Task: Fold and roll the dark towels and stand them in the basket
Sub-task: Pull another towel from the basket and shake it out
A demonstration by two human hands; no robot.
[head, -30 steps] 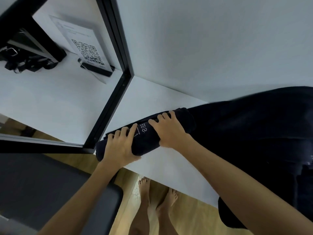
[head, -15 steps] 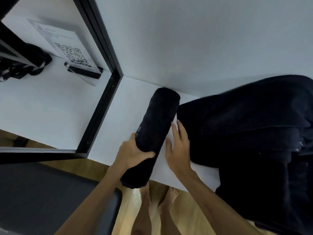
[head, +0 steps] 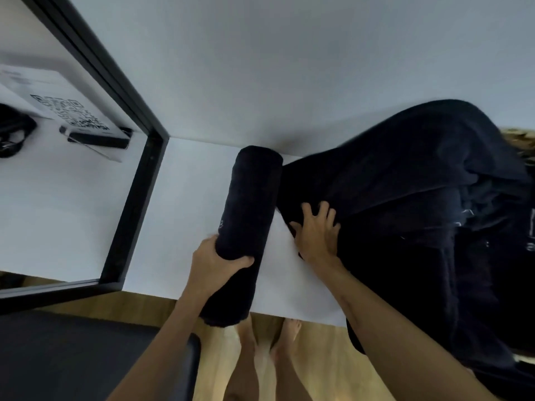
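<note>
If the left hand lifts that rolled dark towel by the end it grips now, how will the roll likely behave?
The rolled towel is thick cloth, so it would probably sag rather than stay rigid. The left hand clasps it near one end, so the far end may droop. Nothing visible binds it, so it may loosen. Its round shape could roll on the white tabletop.

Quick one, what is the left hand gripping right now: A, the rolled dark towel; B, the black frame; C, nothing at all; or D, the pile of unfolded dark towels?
A: the left hand is wrapped around the lower part of the rolled dark towel, while the right hand rests on the pile of unfolded dark towels.
</note>
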